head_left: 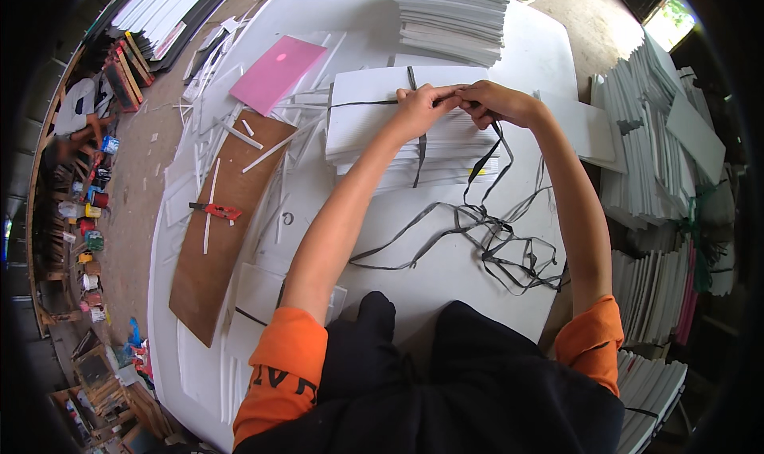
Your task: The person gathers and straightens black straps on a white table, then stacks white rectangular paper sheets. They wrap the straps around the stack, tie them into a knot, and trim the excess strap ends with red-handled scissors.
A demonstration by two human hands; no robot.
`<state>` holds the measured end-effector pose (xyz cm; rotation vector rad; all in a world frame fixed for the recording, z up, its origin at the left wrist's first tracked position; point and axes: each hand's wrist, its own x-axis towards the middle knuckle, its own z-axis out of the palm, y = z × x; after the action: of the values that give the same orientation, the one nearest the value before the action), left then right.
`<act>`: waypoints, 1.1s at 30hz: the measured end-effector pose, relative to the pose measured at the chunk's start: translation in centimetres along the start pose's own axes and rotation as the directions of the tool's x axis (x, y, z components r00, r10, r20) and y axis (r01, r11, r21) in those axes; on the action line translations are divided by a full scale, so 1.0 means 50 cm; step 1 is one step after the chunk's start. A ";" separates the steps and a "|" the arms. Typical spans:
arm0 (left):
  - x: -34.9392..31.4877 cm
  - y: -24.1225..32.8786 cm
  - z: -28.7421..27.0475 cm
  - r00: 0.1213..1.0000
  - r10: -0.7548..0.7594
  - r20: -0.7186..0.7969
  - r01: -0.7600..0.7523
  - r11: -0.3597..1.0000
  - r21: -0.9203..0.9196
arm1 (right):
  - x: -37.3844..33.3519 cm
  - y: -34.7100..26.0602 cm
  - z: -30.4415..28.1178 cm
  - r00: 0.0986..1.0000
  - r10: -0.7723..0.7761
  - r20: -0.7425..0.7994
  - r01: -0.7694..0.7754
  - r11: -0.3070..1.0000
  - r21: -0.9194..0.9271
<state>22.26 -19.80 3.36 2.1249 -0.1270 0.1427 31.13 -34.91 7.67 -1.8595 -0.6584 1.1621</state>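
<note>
A stack of white sheets (370,132) lies in front of me, with dark straps crossing its top and running down its near side. Over the stack's far right part, my left hand (423,108) and my right hand (497,102) meet, both closed with fingertips pinched together on the black strap (484,166). From below my right hand the strap hangs over the stack's edge and runs into a loose tangle (501,239) on the white surface. The exact spot between my fingertips is hidden by the fingers.
To the left, a red box cutter (216,210) rests on a brown board (227,255) among white offcut strips. A pink sheet (278,72) lies beyond it. Tall stacks of white sheets stand at the back (454,16) and right (645,128). Another person (76,112) sits far left.
</note>
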 end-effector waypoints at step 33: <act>-0.004 -0.004 0.019 0.995 0.086 -0.056 -0.076 0.984 0.163 | -0.153 0.049 -0.132 0.582 -0.272 -0.766 -0.545 0.569 -0.616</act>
<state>22.13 -20.51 2.66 2.2746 -0.1700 0.2764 33.74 -44.49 10.67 -2.9866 -0.4836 -0.1849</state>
